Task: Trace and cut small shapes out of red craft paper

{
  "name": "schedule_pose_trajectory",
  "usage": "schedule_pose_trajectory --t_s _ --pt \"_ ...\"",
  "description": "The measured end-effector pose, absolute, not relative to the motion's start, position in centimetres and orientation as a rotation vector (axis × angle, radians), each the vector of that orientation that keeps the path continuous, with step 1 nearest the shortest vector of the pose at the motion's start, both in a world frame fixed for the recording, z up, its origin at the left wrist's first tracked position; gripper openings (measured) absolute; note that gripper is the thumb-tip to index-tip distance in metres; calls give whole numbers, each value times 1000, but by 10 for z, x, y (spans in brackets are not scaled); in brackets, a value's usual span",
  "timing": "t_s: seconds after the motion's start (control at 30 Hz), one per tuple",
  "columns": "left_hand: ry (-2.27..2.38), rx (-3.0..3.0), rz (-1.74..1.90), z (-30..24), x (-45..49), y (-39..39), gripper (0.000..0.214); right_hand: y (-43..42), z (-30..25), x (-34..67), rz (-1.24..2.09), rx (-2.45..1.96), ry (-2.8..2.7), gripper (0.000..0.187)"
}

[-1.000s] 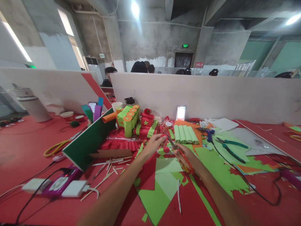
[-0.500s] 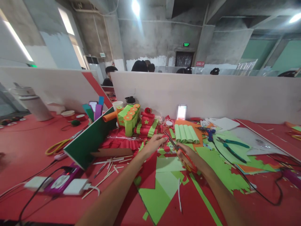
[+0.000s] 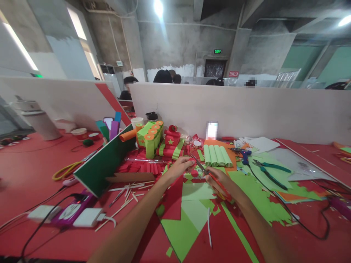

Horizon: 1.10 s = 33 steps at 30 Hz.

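Observation:
My left hand pinches a small red paper piece above the table. My right hand grips red-handled scissors, whose blades point up and left at that piece. Below my hands lie light green paper sheets and a red sheet on the red table. Behind them stand red rolls with green bands and a row of pale green paper rolls.
A green board leans at the left, with wooden sticks beside it. Chargers and a purple power strip lie front left. Teal pliers, a blue glue gun and a black cable sit at the right. White partitions stand behind; other people work beyond.
Both hands stay almost in place; the scissors and right hand have shifted slightly right and down. The view has barely moved.

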State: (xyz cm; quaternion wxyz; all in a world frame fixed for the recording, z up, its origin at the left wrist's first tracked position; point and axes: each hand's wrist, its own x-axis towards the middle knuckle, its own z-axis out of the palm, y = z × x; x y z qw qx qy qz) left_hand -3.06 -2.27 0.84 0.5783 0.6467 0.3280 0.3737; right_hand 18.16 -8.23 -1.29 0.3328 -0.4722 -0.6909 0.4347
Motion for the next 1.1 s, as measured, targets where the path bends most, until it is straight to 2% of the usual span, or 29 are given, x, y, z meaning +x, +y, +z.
schedule_pose_trajectory --t_s 0.43,0.77,0.93,1.1 --pt "766 1532 879 11 -30 -23 40 -83 -14 183 1045 -1263 -1824 50" --pt "829 1618 811 4 -36 -16 35 -86 -1 183 921 -1297 -1946 38" --pt "818 1662 781 4 -39 -12 36 -85 1 186 964 -1297 -1866 37" --pt "955 1783 855 2 -47 -6 40 -85 12 203 733 -1438 -1909 34"
